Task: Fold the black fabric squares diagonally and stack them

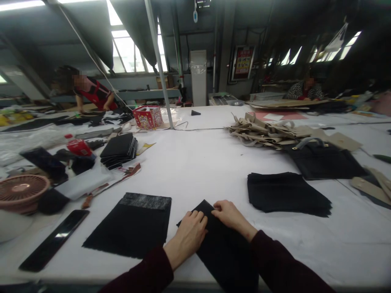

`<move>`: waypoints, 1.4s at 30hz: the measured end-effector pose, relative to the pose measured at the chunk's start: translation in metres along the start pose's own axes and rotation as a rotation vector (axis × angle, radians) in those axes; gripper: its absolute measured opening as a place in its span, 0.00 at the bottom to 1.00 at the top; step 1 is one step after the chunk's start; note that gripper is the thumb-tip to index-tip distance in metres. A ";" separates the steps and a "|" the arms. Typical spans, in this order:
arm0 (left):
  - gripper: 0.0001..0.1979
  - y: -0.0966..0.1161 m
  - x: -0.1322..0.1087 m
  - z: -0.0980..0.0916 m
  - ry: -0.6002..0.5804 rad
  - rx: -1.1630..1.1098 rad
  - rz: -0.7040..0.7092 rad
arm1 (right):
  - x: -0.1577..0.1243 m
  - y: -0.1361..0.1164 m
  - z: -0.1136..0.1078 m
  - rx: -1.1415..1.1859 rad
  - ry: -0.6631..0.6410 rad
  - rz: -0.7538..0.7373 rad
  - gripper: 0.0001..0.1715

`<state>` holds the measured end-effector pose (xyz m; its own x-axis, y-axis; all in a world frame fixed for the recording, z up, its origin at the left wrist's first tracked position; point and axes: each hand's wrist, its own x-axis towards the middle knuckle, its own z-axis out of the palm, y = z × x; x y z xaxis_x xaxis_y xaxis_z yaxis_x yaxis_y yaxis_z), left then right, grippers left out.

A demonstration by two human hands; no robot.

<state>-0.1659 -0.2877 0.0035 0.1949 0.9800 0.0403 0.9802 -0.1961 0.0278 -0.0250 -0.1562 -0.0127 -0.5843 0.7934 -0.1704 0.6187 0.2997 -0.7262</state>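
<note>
A black fabric piece [226, 252] lies slantwise before me, its lower end reaching the table's front edge. My left hand [190, 234] is closed at its upper left edge, fingers bent over the cloth. On the upper right edge, my right hand [230, 215] pinches the same piece between thumb and fingers. Just left of my hands is a flat black fabric panel [131, 228] with a greyish strip [146, 201] along its top. A stack of black fabric pieces [284, 193] sits to the right. The fingertips partly hide the held edges.
At left are a phone [55, 240], a pink fan [23, 191], folded black pieces [119, 148] and a red-labelled bottle [79, 146]. Beige pieces [262, 132] and a black bag [326, 160] lie right. A metal pole [160, 61] rises mid-table. Two people work farther back.
</note>
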 end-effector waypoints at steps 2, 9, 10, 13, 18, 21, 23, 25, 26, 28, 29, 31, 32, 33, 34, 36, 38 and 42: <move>0.06 -0.006 0.003 0.002 0.008 -0.001 0.017 | -0.001 -0.006 0.013 -0.088 0.075 -0.015 0.06; 0.06 -0.014 0.003 0.010 0.037 -0.055 -0.032 | -0.011 -0.005 0.044 -0.275 0.301 -0.083 0.12; 0.07 -0.014 0.003 0.011 0.050 -0.080 -0.039 | -0.011 -0.002 0.047 -0.295 0.333 -0.112 0.12; 0.09 -0.015 0.003 0.013 0.092 -0.149 -0.056 | -0.013 0.005 0.054 -0.308 0.397 -0.193 0.12; 0.09 -0.020 0.008 0.018 0.146 -0.205 -0.091 | -0.017 0.012 0.062 -0.331 0.462 -0.307 0.15; 0.10 -0.024 0.011 0.021 0.175 -0.233 -0.106 | -0.019 0.013 0.066 -0.388 0.490 -0.389 0.18; 0.10 -0.027 0.011 0.024 0.200 -0.254 -0.117 | -0.021 0.014 0.068 -0.433 0.496 -0.426 0.19; 0.11 -0.029 0.011 0.028 0.233 -0.277 -0.132 | -0.022 0.014 0.070 -0.481 0.486 -0.446 0.20; 0.12 -0.030 0.011 0.031 0.246 -0.287 -0.138 | -0.022 0.014 0.070 -0.504 0.476 -0.450 0.21; 0.15 -0.030 0.010 0.034 0.253 -0.297 -0.140 | -0.022 0.014 0.071 -0.539 0.456 -0.454 0.22; 0.18 -0.031 0.010 0.035 0.247 -0.297 -0.138 | -0.023 0.013 0.071 -0.550 0.446 -0.456 0.22; 0.22 -0.031 0.010 0.036 0.223 -0.287 -0.132 | -0.023 0.011 0.070 -0.563 0.435 -0.460 0.23; 0.23 -0.031 0.011 0.036 0.209 -0.279 -0.133 | -0.023 0.010 0.070 -0.569 0.434 -0.462 0.23; 0.24 -0.031 0.011 0.036 0.197 -0.273 -0.134 | -0.023 0.009 0.070 -0.574 0.437 -0.464 0.23; 0.24 -0.031 0.012 0.036 0.190 -0.270 -0.136 | -0.023 0.009 0.070 -0.580 0.442 -0.466 0.23; 0.23 -0.032 0.012 0.036 0.189 -0.268 -0.144 | -0.023 0.009 0.070 -0.593 0.451 -0.479 0.23; 0.22 -0.032 0.013 0.036 0.200 -0.270 -0.150 | -0.023 0.010 0.071 -0.603 0.462 -0.499 0.22; 0.22 -0.032 0.012 0.038 0.224 -0.276 -0.148 | -0.022 0.013 0.073 -0.625 0.478 -0.530 0.21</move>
<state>-0.1936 -0.2680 -0.0347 0.0097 0.9726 0.2322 0.9450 -0.0848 0.3160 -0.0420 -0.2085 -0.0667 -0.6787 0.5639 0.4705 0.5844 0.8027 -0.1190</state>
